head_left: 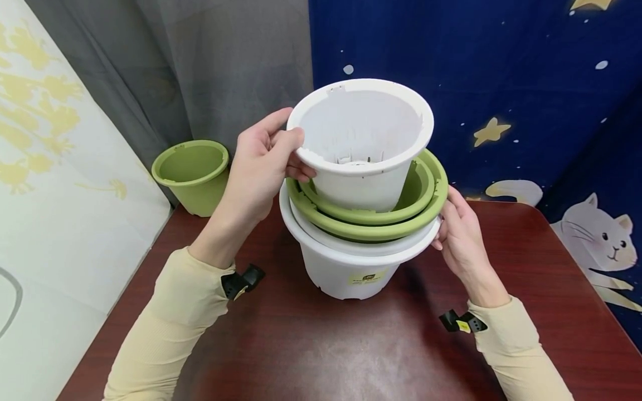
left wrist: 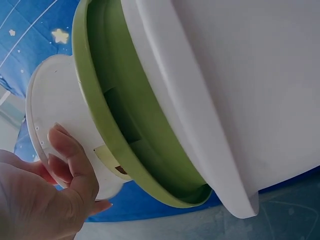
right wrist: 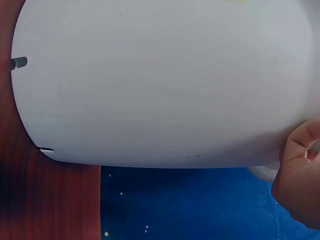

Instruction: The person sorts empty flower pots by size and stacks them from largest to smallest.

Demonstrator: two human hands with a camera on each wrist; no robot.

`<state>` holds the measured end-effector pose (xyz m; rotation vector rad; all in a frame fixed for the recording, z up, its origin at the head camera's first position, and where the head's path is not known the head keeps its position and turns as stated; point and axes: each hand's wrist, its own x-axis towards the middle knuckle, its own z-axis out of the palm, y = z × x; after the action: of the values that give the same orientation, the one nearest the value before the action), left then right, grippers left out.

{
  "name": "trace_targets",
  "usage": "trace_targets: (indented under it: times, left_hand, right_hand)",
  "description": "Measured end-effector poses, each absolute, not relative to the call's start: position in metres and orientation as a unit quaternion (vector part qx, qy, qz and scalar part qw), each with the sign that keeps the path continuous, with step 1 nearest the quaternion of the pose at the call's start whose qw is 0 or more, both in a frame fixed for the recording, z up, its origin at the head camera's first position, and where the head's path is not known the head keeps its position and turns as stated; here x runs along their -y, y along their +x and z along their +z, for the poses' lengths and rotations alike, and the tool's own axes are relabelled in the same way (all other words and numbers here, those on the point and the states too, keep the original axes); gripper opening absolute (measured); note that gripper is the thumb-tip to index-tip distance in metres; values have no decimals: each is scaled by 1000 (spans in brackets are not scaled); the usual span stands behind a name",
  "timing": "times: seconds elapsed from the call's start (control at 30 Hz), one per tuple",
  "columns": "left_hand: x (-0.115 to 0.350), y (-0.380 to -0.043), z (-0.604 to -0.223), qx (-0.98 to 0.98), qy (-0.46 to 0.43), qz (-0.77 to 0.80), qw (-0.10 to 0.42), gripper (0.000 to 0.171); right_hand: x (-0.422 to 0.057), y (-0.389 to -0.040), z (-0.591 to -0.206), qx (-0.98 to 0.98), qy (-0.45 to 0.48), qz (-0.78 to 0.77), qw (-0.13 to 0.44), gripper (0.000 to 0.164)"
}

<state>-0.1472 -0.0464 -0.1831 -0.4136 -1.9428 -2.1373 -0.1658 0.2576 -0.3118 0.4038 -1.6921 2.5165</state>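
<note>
A nested stack of flower pots stands upright on the table. At its base is a large white pot [head_left: 321, 267] with a yellow label. Two green pots [head_left: 346, 227] sit inside it, one within the other. A smaller white pot [head_left: 358, 192] is at the top, its lower part within the inner green one. My left hand [head_left: 263, 159] pinches the left side of this small pot's rim, thumb on top. At the stack's right side, my right hand [head_left: 461, 236] grips the large white pot's rim; its fingers [right wrist: 295, 160] are curled and partly cut off in the right wrist view.
Another green pot [head_left: 200, 195] stands apart at the back left of the dark red table [head_left: 311, 345]. A white patterned panel [head_left: 65, 184] borders the left side. Grey [head_left: 241, 55] and blue [head_left: 451, 55] curtains hang behind the table.
</note>
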Motion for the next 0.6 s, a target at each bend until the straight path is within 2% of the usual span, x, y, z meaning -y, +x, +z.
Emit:
trace_targets:
  times: [0.17, 0.4, 0.6]
  left_hand:
    - [46, -150, -185, 666, -137, -726, 105, 49]
    - [44, -153, -187, 672, -150, -719, 95, 37]
    - [43, -156, -189, 676, -153, -714, 98, 36]
  right_hand:
    - [-258, -166, -312, 553, 129, 822, 41, 29]
    - [-258, -166, -312, 554, 128, 822, 42, 30]
    - [-258, -166, -313, 553, 128, 822, 44, 29]
